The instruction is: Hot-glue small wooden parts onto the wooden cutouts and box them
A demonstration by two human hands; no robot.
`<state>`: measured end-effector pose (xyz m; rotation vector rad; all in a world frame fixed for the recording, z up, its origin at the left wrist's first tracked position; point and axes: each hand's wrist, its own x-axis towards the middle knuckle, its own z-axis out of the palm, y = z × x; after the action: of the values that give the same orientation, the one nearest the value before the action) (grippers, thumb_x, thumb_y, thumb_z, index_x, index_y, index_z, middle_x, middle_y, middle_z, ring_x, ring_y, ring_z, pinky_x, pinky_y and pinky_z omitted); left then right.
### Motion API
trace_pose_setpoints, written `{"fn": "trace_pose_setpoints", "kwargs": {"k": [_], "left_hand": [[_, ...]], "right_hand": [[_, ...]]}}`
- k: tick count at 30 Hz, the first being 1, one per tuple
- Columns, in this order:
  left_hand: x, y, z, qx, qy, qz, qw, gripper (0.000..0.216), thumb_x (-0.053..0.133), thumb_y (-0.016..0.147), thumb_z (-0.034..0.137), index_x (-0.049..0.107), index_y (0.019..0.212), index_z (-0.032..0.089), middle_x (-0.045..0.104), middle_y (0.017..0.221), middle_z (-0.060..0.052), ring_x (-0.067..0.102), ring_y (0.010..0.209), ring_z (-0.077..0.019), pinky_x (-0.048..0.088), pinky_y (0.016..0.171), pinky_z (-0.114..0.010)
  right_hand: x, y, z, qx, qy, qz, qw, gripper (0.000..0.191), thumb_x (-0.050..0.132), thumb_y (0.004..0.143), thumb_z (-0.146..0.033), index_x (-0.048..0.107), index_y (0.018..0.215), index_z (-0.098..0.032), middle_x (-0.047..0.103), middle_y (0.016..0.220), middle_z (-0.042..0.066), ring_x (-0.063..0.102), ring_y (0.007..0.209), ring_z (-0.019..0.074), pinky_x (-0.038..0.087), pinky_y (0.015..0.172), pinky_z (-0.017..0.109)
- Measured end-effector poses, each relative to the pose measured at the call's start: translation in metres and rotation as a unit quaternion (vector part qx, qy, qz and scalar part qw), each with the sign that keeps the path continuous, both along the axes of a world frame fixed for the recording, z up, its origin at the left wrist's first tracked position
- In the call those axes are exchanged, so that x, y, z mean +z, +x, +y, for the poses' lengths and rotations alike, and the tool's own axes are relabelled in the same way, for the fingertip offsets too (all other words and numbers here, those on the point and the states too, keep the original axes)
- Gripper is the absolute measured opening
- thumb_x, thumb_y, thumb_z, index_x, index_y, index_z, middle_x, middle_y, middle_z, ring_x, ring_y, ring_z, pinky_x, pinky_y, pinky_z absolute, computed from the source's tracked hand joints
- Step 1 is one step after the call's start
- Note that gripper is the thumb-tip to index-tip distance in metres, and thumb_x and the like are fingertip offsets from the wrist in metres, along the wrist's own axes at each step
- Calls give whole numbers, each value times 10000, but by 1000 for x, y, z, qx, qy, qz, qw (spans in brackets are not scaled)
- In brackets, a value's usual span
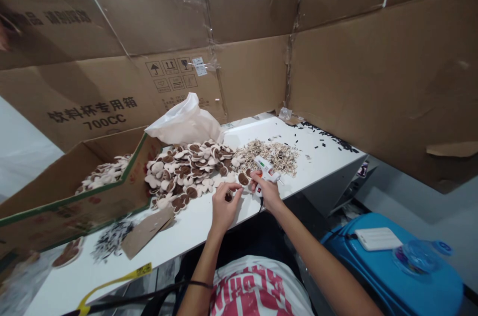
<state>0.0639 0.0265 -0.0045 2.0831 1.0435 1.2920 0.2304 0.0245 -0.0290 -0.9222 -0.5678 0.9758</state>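
Note:
My right hand [268,192] is wrapped round a white glue gun [264,166], its nozzle pointing right and its cord hanging down over the table edge. Close by my right fingertips is a brown-and-cream plush piece [243,179]; whether the fingers touch it I cannot tell. My left hand [226,202] is just left of it, thumb and forefinger drawn together in a pinch. Anything between them is too small to make out. Behind my hands lie a heap of similar plush pieces [190,164] and a pile of small beige strips [271,151].
Cardboard walls [254,77] enclose the white table [317,161] at the back and right. An open carton [129,196] of plush pieces and a white plastic bag [188,121] stand left. Black bits [332,139] scatter far right. A blue stool [392,276] holds a white power bank [378,239].

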Motion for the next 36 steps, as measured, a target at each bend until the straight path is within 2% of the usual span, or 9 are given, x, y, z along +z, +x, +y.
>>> {"fn": "trace_pose_setpoints", "kwargs": {"k": [14, 29, 36], "left_hand": [[-1, 0, 1, 6, -2, 0, 1000, 171, 675, 971, 392, 764, 960, 247, 729, 924, -46, 643, 785, -188, 516, 724, -326], [2, 1, 1, 5, 14, 1, 1000, 138, 676, 970, 364, 739, 939, 245, 708, 885, -33, 609, 762, -187, 495, 720, -322], [3, 2, 0, 1, 19, 2, 1000, 129, 676, 976, 349, 732, 942, 238, 696, 890, -26, 602, 777, -181, 488, 750, -323]], "right_hand": [[6, 0, -5, 34, 2, -25, 999, 363, 900, 682, -494, 699, 775, -207, 688, 620, 9, 588, 456, 155, 432, 456, 272], [-4, 2, -2, 59, 9, -38, 997, 367, 890, 724, -499, 712, 833, -197, 707, 631, 18, 592, 468, 154, 447, 483, 260], [-2, 2, -4, 65, 2, -52, 997, 393, 889, 707, -524, 704, 821, -196, 708, 626, 16, 602, 464, 158, 439, 479, 262]]}}
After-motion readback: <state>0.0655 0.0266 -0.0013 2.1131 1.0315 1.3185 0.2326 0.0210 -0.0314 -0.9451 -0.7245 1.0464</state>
